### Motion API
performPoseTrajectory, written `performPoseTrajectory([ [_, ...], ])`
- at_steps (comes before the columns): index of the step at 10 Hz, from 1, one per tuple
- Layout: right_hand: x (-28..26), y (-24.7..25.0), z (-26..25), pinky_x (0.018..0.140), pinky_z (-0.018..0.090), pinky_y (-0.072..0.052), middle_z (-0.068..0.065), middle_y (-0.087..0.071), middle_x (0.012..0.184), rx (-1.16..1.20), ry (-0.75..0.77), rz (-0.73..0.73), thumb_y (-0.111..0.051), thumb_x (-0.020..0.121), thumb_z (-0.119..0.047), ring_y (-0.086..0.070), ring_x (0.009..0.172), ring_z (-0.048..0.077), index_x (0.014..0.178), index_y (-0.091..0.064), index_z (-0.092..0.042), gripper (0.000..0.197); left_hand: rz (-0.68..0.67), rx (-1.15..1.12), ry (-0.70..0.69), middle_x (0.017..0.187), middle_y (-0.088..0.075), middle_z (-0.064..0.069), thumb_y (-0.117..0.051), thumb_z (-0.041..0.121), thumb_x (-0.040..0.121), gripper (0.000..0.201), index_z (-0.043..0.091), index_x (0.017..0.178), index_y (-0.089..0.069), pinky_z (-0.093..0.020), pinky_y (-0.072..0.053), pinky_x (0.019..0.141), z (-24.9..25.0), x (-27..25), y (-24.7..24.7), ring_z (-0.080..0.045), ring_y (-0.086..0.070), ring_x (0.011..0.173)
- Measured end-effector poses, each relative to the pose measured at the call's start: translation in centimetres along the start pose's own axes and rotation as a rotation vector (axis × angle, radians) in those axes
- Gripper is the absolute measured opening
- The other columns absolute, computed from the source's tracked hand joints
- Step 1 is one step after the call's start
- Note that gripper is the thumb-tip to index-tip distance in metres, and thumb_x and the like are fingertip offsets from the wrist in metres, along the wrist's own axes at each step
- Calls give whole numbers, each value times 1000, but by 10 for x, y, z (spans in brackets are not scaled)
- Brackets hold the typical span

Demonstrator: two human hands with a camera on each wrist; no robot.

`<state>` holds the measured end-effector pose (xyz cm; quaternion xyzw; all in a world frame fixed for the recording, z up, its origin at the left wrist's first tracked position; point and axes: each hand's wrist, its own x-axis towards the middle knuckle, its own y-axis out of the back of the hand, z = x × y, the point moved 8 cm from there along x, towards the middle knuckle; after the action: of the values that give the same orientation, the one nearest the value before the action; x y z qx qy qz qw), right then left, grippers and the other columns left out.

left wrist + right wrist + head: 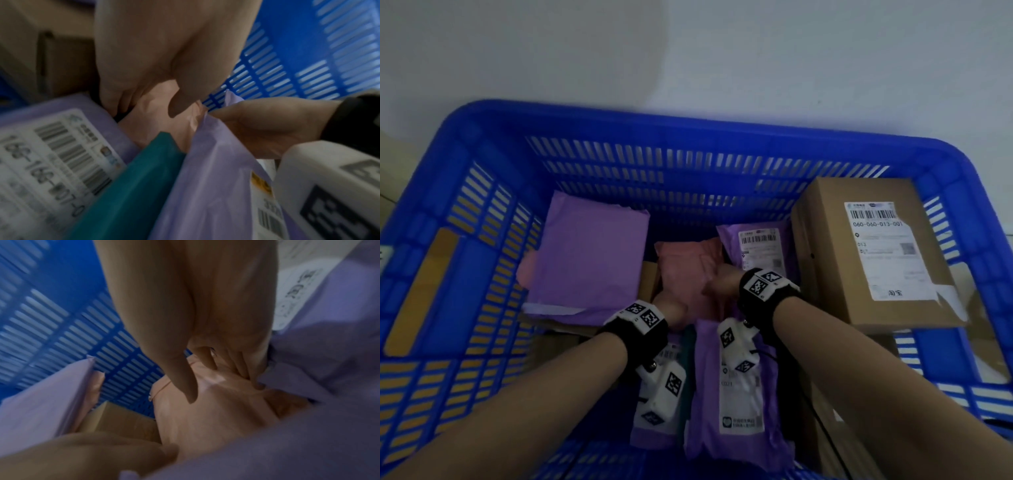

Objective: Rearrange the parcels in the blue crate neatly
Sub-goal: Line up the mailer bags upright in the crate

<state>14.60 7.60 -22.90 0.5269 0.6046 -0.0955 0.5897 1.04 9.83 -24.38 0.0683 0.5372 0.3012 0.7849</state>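
Observation:
A blue slatted crate (599,161) holds several parcels. In its middle lies a pink mailer (688,270), with both hands on it. My left hand (671,310) grips its near left end; in the left wrist view the thumb (179,104) lies on top and the fingers (115,99) curl down over the edge. My right hand (719,282) pinches its right side, with the thumb (183,379) on the pink mailer (216,418) and the fingers (240,368) tucked in beside a purple mailer (329,353).
A large plain purple mailer (589,253) lies at the back left over a cardboard box (649,281). A labelled purple mailer (756,246) and a tall labelled carton (873,250) stand at the right. Two purple mailers (736,394) and a teal parcel (131,186) lie near the front.

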Motion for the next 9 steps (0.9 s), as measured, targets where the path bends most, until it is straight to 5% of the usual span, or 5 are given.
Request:
performPoseTrajectory([
  [2,3,-8,5,97,29,-41,18,-43,144,114,-34,-44,-60,90,-25,-45,129,31,139,-40,1,59,-7,-90,-35,99,-60,-15,-47,11,96,32,-9,120,-56,-22,-42,63,2,11,-5,-30,-62,97],
  [3,2,-7,0,110,35,-35,15,-35,149,208,-8,-35,-57,92,-27,-40,134,28,146,-27,-1,67,25,-143,-68,95,-57,-14,-49,6,93,13,-1,92,-60,-27,-43,57,8,11,-3,-26,-57,77],
  [5,-3,-3,-5,94,42,-50,19,-65,107,648,-21,53,-54,91,-39,-60,101,30,115,-57,0,46,142,-188,-225,112,-59,-17,-53,10,91,34,-3,121,-44,-29,-46,73,29,-8,11,-33,-61,103],
  [7,-33,6,-11,93,43,-51,17,-59,121,812,-16,22,-62,85,-46,-60,108,33,131,-45,-5,64,219,-330,-319,102,-54,-7,-68,12,82,43,2,115,-42,-39,-52,89,39,-25,31,-28,-59,104],
  [9,-53,22,-8,85,51,-54,28,-64,108,946,46,220,-68,82,-4,-65,92,35,117,-55,11,40,120,-421,-371,117,-59,-13,-70,1,78,46,7,107,-34,-37,-49,92,48,-42,35,-23,-57,106],
])
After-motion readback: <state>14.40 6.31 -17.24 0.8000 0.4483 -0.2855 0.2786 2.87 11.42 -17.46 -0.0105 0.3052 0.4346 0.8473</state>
